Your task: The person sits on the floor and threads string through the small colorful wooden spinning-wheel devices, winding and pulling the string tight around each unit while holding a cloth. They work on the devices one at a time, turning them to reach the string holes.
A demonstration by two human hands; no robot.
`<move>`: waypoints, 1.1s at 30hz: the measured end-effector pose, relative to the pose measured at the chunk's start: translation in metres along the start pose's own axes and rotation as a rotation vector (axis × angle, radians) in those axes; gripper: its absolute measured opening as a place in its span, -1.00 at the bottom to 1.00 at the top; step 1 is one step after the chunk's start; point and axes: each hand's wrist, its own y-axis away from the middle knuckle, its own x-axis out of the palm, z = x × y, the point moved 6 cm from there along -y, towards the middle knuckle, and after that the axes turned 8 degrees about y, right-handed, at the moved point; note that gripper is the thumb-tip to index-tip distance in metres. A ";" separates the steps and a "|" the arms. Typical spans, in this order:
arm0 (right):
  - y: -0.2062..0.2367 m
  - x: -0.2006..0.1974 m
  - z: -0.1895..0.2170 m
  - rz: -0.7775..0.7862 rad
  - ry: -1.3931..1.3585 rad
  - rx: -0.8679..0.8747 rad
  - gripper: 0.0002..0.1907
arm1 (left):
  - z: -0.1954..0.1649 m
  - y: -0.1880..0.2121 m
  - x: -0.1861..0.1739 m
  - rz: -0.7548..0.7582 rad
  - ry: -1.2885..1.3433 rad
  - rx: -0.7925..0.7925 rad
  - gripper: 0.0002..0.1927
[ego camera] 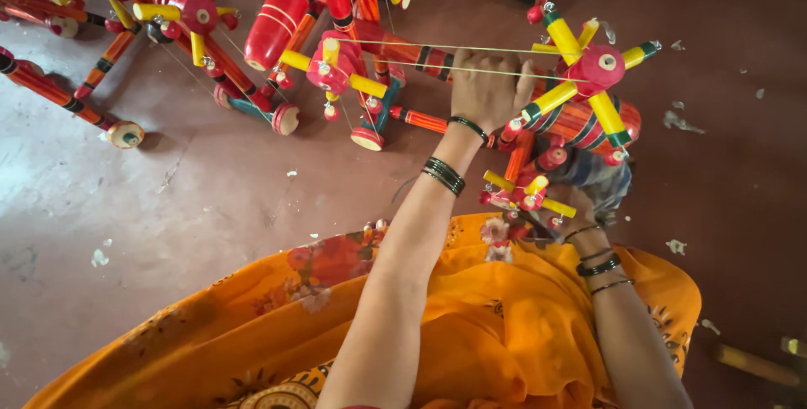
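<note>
Lying at the far left of the brown floor (210, 199), several finished red and yellow wooden toy frames (168, 22) are resting in a loose pile. To their right, a red spoked hub with yellow pegs (334, 68) is standing at the left end of the toy being worked on, and a thin pale string (437, 47) is running from it to the right. The left hand (487, 89) is reaching away from the body near the scene's centre, fingers (471, 63) curling together over the string. Further right, a second red hub with yellow spokes (593, 68) is taking the string's other end. The right hand (580, 207) is sitting near, below this hub, mostly hidden behind the toy; its fingers cannot be judged. An orange garment (504, 325) is covering the lap.
</note>
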 end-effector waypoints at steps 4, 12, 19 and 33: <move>0.004 -0.032 -0.012 -0.340 -0.093 0.105 -0.47 | 0.003 0.000 0.000 0.005 -0.020 0.009 -0.58; 0.017 -0.045 0.008 -0.782 -0.412 -0.386 -0.44 | 0.000 -0.001 -0.003 -0.015 -0.015 0.072 -0.63; -0.011 -0.025 0.037 -0.341 -1.016 -0.387 -0.35 | 0.002 -0.001 -0.003 -0.006 0.001 0.072 -0.67; -0.015 -0.018 -0.064 -0.646 -0.155 0.154 -0.77 | 0.006 0.000 0.003 0.012 -0.040 0.118 -0.68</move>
